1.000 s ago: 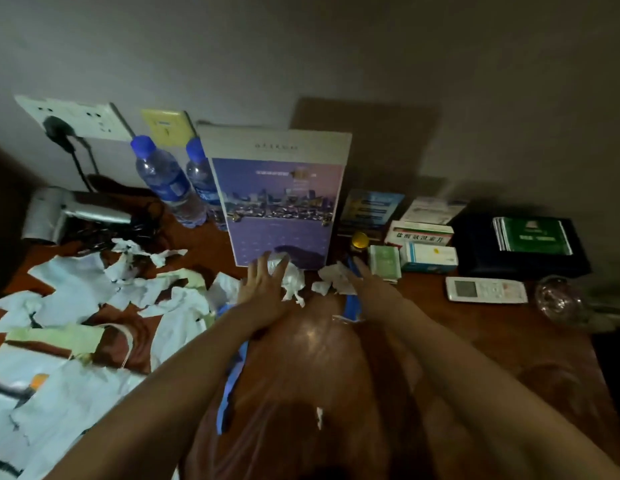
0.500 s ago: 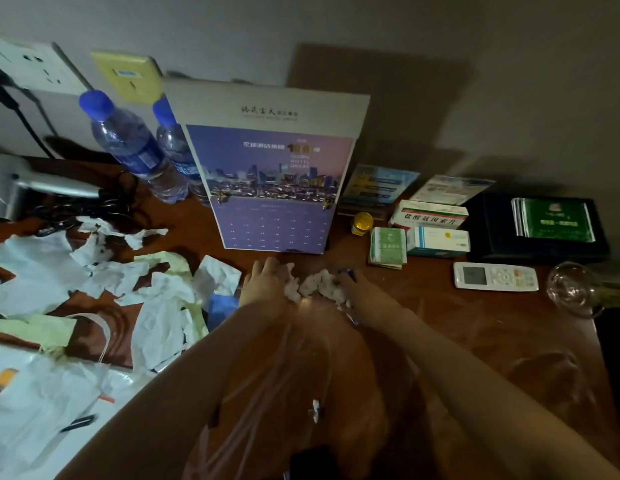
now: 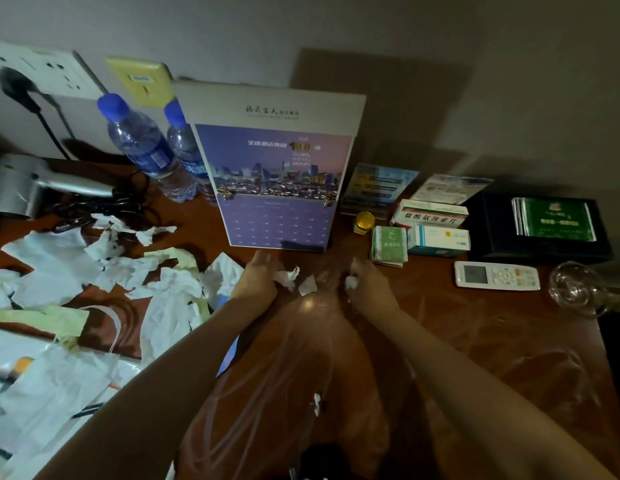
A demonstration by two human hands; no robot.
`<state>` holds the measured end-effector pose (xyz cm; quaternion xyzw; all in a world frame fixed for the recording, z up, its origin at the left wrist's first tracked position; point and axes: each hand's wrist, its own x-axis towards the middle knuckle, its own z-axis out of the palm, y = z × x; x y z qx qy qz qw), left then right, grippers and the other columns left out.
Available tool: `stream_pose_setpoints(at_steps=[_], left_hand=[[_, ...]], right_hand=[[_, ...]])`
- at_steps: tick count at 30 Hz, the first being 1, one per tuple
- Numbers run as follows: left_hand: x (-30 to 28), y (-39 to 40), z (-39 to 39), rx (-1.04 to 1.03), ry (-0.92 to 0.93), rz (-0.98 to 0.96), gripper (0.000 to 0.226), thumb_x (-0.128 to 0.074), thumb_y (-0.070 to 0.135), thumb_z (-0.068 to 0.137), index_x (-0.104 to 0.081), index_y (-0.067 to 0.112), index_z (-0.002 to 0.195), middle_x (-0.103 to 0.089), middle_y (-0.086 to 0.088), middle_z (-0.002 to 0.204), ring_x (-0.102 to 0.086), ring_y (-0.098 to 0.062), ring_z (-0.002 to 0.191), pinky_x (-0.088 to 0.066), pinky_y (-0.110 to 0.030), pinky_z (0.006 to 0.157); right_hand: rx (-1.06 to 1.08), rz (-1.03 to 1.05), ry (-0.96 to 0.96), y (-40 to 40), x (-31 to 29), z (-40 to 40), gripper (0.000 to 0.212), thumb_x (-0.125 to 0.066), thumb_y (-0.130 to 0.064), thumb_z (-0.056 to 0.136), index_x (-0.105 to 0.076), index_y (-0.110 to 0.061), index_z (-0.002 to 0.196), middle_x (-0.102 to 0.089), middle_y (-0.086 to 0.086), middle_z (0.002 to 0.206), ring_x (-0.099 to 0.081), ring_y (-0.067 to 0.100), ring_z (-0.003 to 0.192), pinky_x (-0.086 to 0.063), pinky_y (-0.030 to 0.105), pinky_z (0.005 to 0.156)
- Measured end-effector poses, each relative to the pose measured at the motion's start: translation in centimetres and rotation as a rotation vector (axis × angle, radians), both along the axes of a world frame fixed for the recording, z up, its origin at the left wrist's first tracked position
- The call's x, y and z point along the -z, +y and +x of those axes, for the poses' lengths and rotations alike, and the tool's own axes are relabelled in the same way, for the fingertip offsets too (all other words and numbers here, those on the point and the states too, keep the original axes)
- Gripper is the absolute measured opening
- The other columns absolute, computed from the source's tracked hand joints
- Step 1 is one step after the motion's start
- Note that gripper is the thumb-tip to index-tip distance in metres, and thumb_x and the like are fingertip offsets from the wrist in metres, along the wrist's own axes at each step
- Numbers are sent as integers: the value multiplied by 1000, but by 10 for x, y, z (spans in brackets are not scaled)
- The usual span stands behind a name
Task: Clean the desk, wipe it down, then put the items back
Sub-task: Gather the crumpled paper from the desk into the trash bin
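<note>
My left hand (image 3: 256,280) and my right hand (image 3: 365,280) reach side by side over the brown desk (image 3: 474,323), just in front of the purple desk calendar (image 3: 277,181). Each pinches small white paper scraps: a bit (image 3: 286,275) sticks out of the left hand, a wad (image 3: 351,281) sits in the right. One loose scrap (image 3: 307,285) lies or hangs between them. Under my forearms lies a clear plastic bag (image 3: 301,375), with a tiny scrap (image 3: 316,403) on or in it. Torn white and yellow paper (image 3: 128,271) covers the desk's left side.
Two water bottles (image 3: 142,150) and a silver hair dryer (image 3: 41,185) with cord stand at back left. Right of the calendar: yellow-capped jar (image 3: 364,222), green packets (image 3: 389,245), medicine boxes (image 3: 436,226), white remote (image 3: 495,276), black tray (image 3: 492,233) holding green sachets, a glass (image 3: 575,289).
My hands drew the scraps together in front of the calendar, then parted slightly, each keeping some paper. The view moved closer to the calendar.
</note>
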<state>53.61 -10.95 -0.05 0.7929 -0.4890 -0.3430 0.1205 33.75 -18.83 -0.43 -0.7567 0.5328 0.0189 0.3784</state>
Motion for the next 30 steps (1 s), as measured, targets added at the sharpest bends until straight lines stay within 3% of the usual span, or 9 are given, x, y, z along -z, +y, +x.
stream_pose_setpoints(at_steps=[2,4,6,9,13,17,24,28,30], left_hand=[[-2,4,3,-29,-31,-19,38,-46,-4,87,-56,3,123,-42,-16,131,-48,-33,116,-42,-36,93],[-3,10,5,-50,-65,-62,37,-49,3,86,-54,0,123,-46,-19,124,-48,-36,113,-41,-38,93],[-5,16,6,-33,-84,-87,37,-55,21,87,-56,4,120,-50,-14,117,-46,-30,113,-40,-35,93],[-8,22,9,-47,-70,-92,39,-49,40,93,-62,8,111,-55,-11,108,-47,-27,109,-43,-39,89],[-15,31,19,-166,-44,-57,32,-38,19,99,-56,3,120,-54,-19,117,-53,-36,107,-44,-39,85],[-8,38,31,-226,-60,-19,39,-40,2,93,-45,3,132,-39,-19,135,-45,-37,120,-40,-40,93],[-16,37,36,-175,-66,-164,36,-46,-10,84,-57,-4,118,-44,-23,127,-49,-39,112,-41,-36,89],[-28,36,32,-128,-25,-186,30,-44,-2,89,-58,-5,116,-52,-23,123,-51,-40,110,-41,-38,83],[-34,39,27,-99,-22,-157,23,-46,3,92,-60,-8,106,-58,-24,113,-54,-37,104,-38,-35,79]], right_hand=[[11,45,-67,2,-4,13,18,-45,-5,91,-53,-18,101,-57,6,100,-59,26,89,-52,41,79],[-82,120,-86,4,-7,26,41,-44,-4,92,-46,-17,131,-57,7,111,-59,22,94,-49,33,79],[-150,208,-106,8,-5,40,49,-48,-8,93,-38,-11,141,-57,11,115,-60,11,89,-46,24,72],[-262,174,-17,8,10,61,51,-57,-23,91,-43,-16,139,-56,10,126,-57,17,107,-46,30,85],[-344,179,144,8,29,75,49,-57,-24,93,-43,-7,137,-56,15,129,-43,30,127,-38,30,94],[-387,107,190,17,44,62,45,-46,-18,98,-40,-4,140,-30,22,150,-23,36,141,-27,34,111],[-217,-70,132,30,23,53,35,-47,-2,91,-48,-1,126,-43,19,131,-43,33,121,-36,33,96],[-56,-51,-27,37,12,44,22,-46,0,89,-56,-4,109,-61,20,101,-59,34,95,-38,29,70],[0,-34,-46,45,2,36,31,-49,-4,92,-55,-6,122,-62,18,114,-59,31,106,-38,23,78]])
